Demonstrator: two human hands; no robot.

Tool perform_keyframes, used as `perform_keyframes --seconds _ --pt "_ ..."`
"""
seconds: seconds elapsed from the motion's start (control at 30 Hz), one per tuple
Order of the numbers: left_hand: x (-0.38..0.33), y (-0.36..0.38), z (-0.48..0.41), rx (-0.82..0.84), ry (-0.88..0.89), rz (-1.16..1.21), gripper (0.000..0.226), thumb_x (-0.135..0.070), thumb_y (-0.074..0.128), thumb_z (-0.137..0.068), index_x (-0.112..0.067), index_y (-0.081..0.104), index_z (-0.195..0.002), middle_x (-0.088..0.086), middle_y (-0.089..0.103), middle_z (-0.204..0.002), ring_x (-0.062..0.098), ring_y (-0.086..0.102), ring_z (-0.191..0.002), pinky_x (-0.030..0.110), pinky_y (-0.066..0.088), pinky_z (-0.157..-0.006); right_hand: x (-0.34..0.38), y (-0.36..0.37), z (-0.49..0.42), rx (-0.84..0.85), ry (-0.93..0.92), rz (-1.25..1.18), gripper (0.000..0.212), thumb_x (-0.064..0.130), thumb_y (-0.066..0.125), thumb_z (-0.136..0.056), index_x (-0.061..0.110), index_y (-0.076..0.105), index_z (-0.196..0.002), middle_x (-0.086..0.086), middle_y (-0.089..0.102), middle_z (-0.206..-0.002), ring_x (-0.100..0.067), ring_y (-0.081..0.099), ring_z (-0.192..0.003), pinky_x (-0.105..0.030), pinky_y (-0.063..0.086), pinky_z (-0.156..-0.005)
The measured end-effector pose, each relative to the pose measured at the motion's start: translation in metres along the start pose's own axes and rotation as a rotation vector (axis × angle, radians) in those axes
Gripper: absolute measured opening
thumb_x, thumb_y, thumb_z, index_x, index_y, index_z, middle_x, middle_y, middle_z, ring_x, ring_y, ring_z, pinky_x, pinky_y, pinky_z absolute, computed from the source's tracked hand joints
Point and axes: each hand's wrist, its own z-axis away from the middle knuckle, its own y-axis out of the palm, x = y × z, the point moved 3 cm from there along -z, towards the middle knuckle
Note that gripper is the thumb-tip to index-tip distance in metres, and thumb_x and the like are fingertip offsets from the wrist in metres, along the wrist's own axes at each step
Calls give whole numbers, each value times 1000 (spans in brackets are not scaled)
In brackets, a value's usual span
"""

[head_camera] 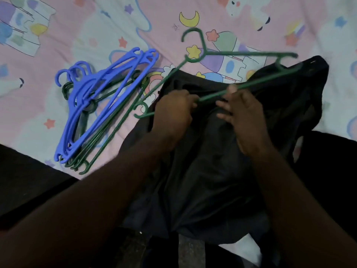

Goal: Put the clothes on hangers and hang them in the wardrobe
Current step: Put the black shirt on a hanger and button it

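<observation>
We hold the green hanger [241, 54] bar in our left hand [174, 111] and right hand [244, 117], over the black garment [212, 171] on the bed [96, 26].

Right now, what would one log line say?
left hand: grips black garment | right hand: pinches green hanger bar | spare hangers: on bedsheet

The light is looking dim and soft, and no strong shadows are showing. The pink bedsheet [100, 31] at the top is catching the most light, while the bottom is sinking into dark. The black garment [208, 161] is looking so dark that its folds are hard to see. The green hanger [241, 53] is blurring, and the whole picture is looking a bit fuzzy. Lines are bending near the edges, and no glare is showing
</observation>
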Motion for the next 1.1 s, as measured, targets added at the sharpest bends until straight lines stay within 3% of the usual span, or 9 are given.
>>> perform_keyframes --seconds 0.17,0.27,0.43,0.5,0.57,0.63,0.7,0.87,1.1 --pt "-16 29 9 63 236 -36 17 -10 60 -75 -11 72 -86 8 64 -75 33 59 -69 39 50 -56 -22 0 14 -104 183 -355 10 9 45 -103 9 50 -96 -19 66 -82 -25 74 -72 -35 61 -73" --pt "-16 28 1 92 292 78 25 -19 58 -85 -9 73 -103 10 68 -93 33 61 -84 41 52 -72 -26 -16 7 -112 125 -304 11 6 45 -103 9 50 -94 -17 66 -78 -22 73 -67 -32 61 -75" --pt "37 4 -38 -213 -252 319 44 -36 54 -96 -7 56 -129 11 58 -126 23 52 -117 36 40 -101 -15 -54 -10 -105 28 -53 6 11 49 -102 11 53 -97 -23 67 -93 -24 73 -78 -35 60 -78" --pt "65 15 -54 -67 -525 325 64 -41 59 -93 -4 41 -142 10 48 -140 22 44 -129 32 34 -107 -13 -63 -15 -109 20 -52 7 12 48 -102 11 52 -96 -21 67 -91 -28 74 -79 -37 61 -77" --pt "81 33 -65 169 -660 366 70 -43 66 -88 -2 42 -140 4 51 -131 19 48 -121 28 38 -96 -11 -69 -20 -132 5 -75 8 12 47 -103 12 51 -96 -19 67 -88 -28 74 -76 -37 61 -74" --pt "89 44 -71 253 -674 359 44 -38 68 -87 -6 60 -116 4 61 -101 23 57 -101 26 43 -77 -11 -72 -25 -160 -9 -100 10 11 46 -103 12 49 -95 -17 68 -85 -27 74 -75 -36 60 -71" --pt "89 41 -75 168 -630 310 22 -29 61 -92 -8 64 -97 5 60 -84 27 61 -93 25 41 -69 -11 -74 -30 -185 -19 -121 10 10 45 -104 12 49 -94 -17 68 -84 -28 74 -75 -36 60 -72" --pt "63 -22 -61 -236 -417 185 29 -29 50 -94 -6 55 -77 10 54 -75 23 53 -74 31 32 -64 -18 -48 -33 -204 1 -182 13 8 44 -104 14 49 -94 -15 67 -84 -23 73 -70 -36 61 -74" --pt "9 -53 -5 -263 -340 543 11 -21 65 -88 -22 59 -97 -15 58 -72 -4 54 -64 11 41 -65 -48 59 -25 -10 196 -492 17 3 46 -100 14 52 -89 -6 70 -79 -16 69 -65 -29 58 -68"
